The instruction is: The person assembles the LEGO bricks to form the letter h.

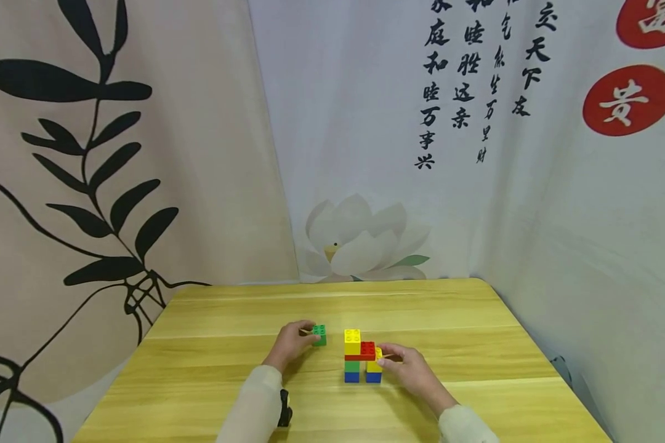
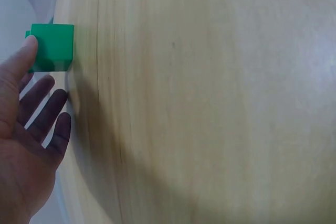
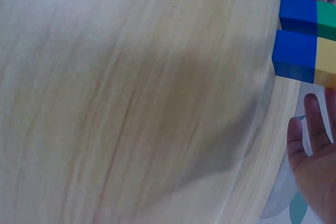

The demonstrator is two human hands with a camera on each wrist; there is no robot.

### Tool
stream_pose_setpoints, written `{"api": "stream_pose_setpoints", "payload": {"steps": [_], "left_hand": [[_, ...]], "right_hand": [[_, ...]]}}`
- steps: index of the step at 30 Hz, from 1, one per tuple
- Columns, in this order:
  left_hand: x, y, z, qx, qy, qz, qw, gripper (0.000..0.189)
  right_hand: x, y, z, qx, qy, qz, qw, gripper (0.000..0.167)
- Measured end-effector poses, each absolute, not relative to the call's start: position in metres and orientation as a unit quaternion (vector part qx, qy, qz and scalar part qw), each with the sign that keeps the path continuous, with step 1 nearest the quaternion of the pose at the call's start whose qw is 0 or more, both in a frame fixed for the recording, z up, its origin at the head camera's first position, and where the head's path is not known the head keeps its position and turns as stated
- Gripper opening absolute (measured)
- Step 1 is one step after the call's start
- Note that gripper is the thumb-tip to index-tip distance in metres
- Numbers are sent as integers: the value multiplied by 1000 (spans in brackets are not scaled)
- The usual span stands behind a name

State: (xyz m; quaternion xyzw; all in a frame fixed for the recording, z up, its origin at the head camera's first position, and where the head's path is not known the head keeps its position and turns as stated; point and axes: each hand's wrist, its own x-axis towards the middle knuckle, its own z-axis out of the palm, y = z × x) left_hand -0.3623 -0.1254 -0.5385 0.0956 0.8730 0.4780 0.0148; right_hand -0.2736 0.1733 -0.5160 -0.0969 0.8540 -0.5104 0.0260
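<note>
In the head view my left hand (image 1: 292,344) pinches a green toy brick (image 1: 319,335) between thumb and fingers, left of a small brick structure. That green brick (image 2: 52,47) shows at the thumb tip in the left wrist view, the other fingers spread below it. The structure has two columns with blue bricks (image 1: 351,377) at the base, a green brick (image 1: 351,367) and a yellow brick (image 1: 374,367) above them. A red brick (image 1: 367,351) bridges both, and another yellow brick (image 1: 352,340) tops the left side. My right hand (image 1: 412,369) grips the structure's right column with thumb and index finger.
A wood-grain table (image 1: 199,369) carries everything. Behind it hangs a pale cloth (image 1: 354,154) printed with a plant, a lotus and writing. A black wrist strap piece (image 1: 285,408) sits by the left sleeve (image 1: 252,403).
</note>
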Motion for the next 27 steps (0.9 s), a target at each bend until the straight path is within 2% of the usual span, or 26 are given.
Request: {"api": "stream_pose_setpoints", "payload": {"steps": [7,16,27], "left_hand": [[-360,-127,-532,107,872,477,-5,34],[-357,-127,-506,113,846,522,0,28],[-350,-122,-471,132,846,517,4,41]], "right_hand": [[-274,174,-517,-94,856,-508,27,42],[-274,174,-517,-91,856,-507,25,42],[-274,175,-517,-96,854,-511,22,43]]}}
